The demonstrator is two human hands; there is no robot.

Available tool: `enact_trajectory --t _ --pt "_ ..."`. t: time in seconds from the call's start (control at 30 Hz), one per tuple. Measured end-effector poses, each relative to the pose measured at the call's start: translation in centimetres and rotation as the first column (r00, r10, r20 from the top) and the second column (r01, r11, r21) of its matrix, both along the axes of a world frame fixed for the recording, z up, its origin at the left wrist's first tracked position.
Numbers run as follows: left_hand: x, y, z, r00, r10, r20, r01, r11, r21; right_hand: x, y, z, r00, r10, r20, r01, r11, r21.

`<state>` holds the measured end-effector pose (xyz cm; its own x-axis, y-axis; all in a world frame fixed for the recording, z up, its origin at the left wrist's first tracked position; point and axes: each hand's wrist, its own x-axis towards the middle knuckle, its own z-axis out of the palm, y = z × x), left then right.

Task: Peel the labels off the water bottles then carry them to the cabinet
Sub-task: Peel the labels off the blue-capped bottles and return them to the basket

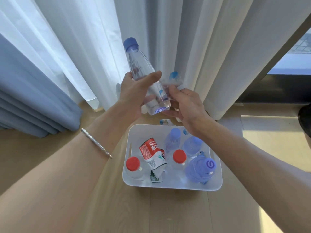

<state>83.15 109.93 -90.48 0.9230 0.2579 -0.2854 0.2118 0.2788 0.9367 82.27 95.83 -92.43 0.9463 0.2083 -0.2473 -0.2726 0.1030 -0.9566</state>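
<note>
- Floor (176,212): pale wood boards, matte; bare boards show on the near, left and right sides of the bin.
- Thin silver bracelet (96,142), knobbly like bamboo, on the left wrist.
- Bin (168,186): white plastic, rectangular, rounded corners, slot handles in both short walls. Sits flat on the floor.
- In the bin, 5 clear plastic bottles, all capped and upright or leaning: 2 red-capped bottles (133,163) (179,156) and 3 blue-capped bottles (175,132) (192,143) (209,164).
- 1 peeled label (151,153), red and white film, crumpled, between the red caps.
- Held bottle (139,64): clear, ribbed, blue cap, tilted cap-up to the left, in the air above the bin's far edge.
- Left grip (134,91): fingers and thumb wrapped round the bottle's middle.
- Right grip (186,105): pinching the loose label (175,79), blue and white, at the bottle's lower part.
- 1 label scrap (165,122) on the floor just past the far rim.
- White curtain (210,47), pleated, hem at floor level, close behind the bin; blue-grey drape (25,98) far left.
</note>
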Motion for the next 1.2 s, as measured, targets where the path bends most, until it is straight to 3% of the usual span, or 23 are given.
enact_trajectory --t 0.33,0.53,0.73,0.8,0.87,0.9,0.97,1.03,1.2 --pt "-0.5 1.3 0.1 0.992 -0.125 0.023 0.127 0.98 -0.151 0.6 -0.7 0.2 0.993 0.014 -0.121 0.001 0.992 0.126" --pt "-0.5 1.2 0.0 0.983 -0.173 0.056 0.181 0.962 -0.206 0.7 -0.5 -0.1 0.968 -0.011 -0.25 0.086 0.953 0.292" --pt "-0.6 1.7 0.1 0.986 -0.145 0.088 0.168 0.904 -0.393 1.6 0.0 -1.1 0.906 -0.071 -0.417 0.267 0.861 0.433" --pt "-0.3 2.3 0.3 0.986 -0.096 0.135 0.15 0.865 -0.48 2.2 -0.5 -2.0 0.912 -0.17 -0.373 0.296 0.902 0.313" --pt "0.1 3.0 0.5 0.983 -0.092 0.157 0.158 0.861 -0.484 2.6 -1.0 -3.3 0.972 -0.175 -0.154 0.165 0.983 -0.075" --pt "0.1 3.3 0.5 0.982 -0.103 0.158 0.166 0.869 -0.466 2.6 -1.2 -4.0 0.994 -0.106 -0.028 0.093 0.954 -0.284" --pt "0.1 3.6 0.0 0.984 -0.123 0.127 0.166 0.892 -0.421 2.7 -1.1 -5.2 0.984 0.079 0.159 0.02 0.839 -0.543" --pt "0.0 3.6 -0.4 0.992 -0.102 0.073 0.122 0.923 -0.366 3.1 -0.6 -5.8 0.949 0.208 0.236 -0.004 0.758 -0.653" --pt "-0.4 3.4 -0.7 0.993 -0.11 0.042 0.118 0.951 -0.284 4.3 0.9 -7.1 0.874 0.417 0.248 -0.085 0.636 -0.767"
